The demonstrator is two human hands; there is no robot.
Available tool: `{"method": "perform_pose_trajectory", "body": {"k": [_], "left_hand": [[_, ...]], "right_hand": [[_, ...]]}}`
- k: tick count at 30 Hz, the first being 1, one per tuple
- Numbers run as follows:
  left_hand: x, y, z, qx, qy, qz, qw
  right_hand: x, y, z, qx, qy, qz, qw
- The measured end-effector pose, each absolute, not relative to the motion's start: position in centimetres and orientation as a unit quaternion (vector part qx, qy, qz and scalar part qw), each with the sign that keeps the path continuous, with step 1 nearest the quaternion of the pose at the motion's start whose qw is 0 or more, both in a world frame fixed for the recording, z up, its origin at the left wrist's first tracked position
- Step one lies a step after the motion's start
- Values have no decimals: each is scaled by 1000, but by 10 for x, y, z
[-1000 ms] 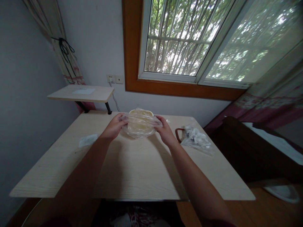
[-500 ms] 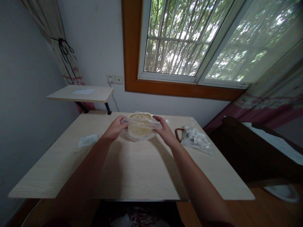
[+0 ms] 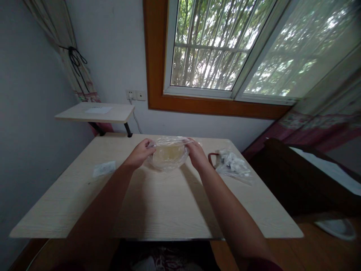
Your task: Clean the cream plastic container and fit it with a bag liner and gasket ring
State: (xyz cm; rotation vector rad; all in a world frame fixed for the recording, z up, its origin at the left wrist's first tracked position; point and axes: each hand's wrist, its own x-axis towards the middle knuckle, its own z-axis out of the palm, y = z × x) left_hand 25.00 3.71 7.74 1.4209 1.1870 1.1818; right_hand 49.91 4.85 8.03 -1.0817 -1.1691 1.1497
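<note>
- Light wood-grain table (image 3: 169, 210), bearing everything below
- Small wooden shelf (image 3: 96, 112), beyond the table at 11 o'clock
- Clear plastic bag (image 3: 169, 157), near the table's far edge, wrapped around a round pale dish (image 3: 169, 155)
- Left hand (image 3: 139, 153), at the bag's 9 o'clock, fingers curled, gripping its edge
- Right hand (image 3: 196, 155), at the bag's 3 o'clock, likewise gripping
- Second plastic bag (image 3: 232, 165), white contents, at 3 o'clock
- Small white packet (image 3: 104, 169), at 9 o'clock

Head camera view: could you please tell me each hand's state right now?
Left hand: closed, holding the clear plastic wrap.
Right hand: closed, holding the same wrap.
</note>
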Motion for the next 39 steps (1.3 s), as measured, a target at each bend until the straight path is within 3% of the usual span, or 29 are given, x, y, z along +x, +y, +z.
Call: {"method": "perform_pose_trajectory", "body": {"k": [6,10,13,17,21,26,35,39], "left_hand": [[249,39,79,545,486,499,468],[248,42,79,530,480,509,478],[249,44,78,527,478,512,482],[250,48,76,525,474,519,479],[252,50,78,530,473,521,473],[253,47,83,549,476,502,469],[247,48,81,614,440,474,453],[244,50,76,624,430,476,446]], "right_hand": [[501,50,72,-482,-446,515,551],[510,48,65,-472,-503,455,562],[518,42,62,-481,-575,293,594],[528,25,59,-441,-648,-12,621],[532,8,59,-312,-757,-168,550],[518,9,75,-270,-860,-118,416],[510,37,90,-308,-892,-22,329],[511,42,86,-311,-892,-2,328]]}}
